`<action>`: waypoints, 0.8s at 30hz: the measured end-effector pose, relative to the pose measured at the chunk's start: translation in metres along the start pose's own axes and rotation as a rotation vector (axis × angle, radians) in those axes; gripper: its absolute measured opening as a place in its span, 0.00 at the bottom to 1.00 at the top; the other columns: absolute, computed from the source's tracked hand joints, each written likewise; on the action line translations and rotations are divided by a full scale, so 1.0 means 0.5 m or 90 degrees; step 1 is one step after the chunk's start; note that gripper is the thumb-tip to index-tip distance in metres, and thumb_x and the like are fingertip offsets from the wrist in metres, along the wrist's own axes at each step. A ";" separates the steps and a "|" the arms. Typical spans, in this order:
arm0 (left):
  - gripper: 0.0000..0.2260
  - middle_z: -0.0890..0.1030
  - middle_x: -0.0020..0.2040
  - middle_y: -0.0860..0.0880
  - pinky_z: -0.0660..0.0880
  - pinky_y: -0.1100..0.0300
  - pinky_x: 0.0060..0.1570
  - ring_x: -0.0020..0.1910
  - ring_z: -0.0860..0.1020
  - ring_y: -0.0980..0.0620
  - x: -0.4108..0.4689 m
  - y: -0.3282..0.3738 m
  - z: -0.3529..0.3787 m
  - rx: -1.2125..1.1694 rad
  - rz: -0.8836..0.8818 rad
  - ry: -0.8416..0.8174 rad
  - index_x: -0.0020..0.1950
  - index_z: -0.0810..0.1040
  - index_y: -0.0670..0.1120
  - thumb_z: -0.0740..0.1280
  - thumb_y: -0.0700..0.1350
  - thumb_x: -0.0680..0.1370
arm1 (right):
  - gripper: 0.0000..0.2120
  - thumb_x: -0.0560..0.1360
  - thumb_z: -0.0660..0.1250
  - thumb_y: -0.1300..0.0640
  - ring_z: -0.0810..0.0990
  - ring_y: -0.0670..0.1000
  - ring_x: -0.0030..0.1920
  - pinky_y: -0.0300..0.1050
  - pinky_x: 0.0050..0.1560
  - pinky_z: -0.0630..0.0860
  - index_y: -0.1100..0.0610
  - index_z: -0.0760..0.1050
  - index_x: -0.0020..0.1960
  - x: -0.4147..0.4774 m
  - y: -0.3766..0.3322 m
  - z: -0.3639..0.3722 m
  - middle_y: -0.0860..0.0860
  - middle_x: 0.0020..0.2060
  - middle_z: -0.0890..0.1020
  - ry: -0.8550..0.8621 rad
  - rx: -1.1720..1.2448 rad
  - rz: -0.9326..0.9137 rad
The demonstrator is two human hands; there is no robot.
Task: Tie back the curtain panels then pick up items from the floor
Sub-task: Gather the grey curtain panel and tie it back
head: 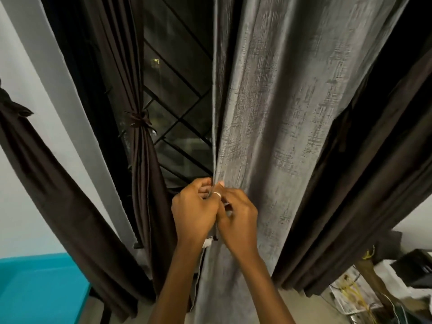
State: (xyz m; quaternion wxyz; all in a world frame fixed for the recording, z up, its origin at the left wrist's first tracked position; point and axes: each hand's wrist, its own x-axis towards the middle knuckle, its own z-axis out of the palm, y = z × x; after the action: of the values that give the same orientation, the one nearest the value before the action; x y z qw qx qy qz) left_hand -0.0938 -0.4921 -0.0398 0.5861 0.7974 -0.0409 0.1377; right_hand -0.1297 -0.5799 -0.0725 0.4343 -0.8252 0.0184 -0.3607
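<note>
Pinches left edge of grey curtain panel [268, 113] with left hand [194, 206] and right hand [238, 218], knuckles touching, fingers [203, 184] of both curled onto the fabric. Hangs mid-scene, untied, right of the window grille [177, 94]. Left of that: brown curtain panel [145, 171] already cinched with a tie [139, 118].

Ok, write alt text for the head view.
The left hand and right hand grip the left edge of a grey curtain panel in front of a dark barred window. To the left, a brown curtain is already tied back with a knotted band.
</note>
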 end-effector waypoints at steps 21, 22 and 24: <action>0.11 0.86 0.39 0.56 0.70 0.79 0.36 0.37 0.81 0.63 0.036 -0.021 -0.007 0.043 0.047 0.103 0.55 0.87 0.48 0.73 0.52 0.77 | 0.10 0.77 0.72 0.61 0.75 0.56 0.35 0.44 0.38 0.63 0.63 0.74 0.40 0.058 0.140 -0.203 0.57 0.37 0.77 0.331 -0.282 0.170; 0.10 0.86 0.40 0.55 0.73 0.74 0.38 0.37 0.82 0.61 0.032 -0.020 -0.003 0.048 0.060 0.100 0.55 0.87 0.48 0.73 0.51 0.78 | 0.13 0.77 0.73 0.62 0.73 0.54 0.34 0.42 0.37 0.62 0.62 0.72 0.38 0.044 0.125 -0.180 0.57 0.35 0.75 0.329 -0.273 0.143; 0.08 0.87 0.39 0.52 0.80 0.60 0.38 0.37 0.83 0.56 0.024 -0.017 0.007 0.060 0.102 0.072 0.52 0.88 0.48 0.73 0.50 0.78 | 0.14 0.76 0.74 0.63 0.73 0.52 0.33 0.41 0.36 0.64 0.60 0.72 0.36 0.028 0.093 -0.130 0.55 0.34 0.75 0.280 -0.242 0.085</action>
State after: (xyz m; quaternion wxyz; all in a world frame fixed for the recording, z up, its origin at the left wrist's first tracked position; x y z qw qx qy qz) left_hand -0.0799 -0.4915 -0.0454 0.5364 0.8093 -0.0646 0.2305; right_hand -0.1459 -0.6594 -0.0748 0.2808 -0.7908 0.2335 -0.4911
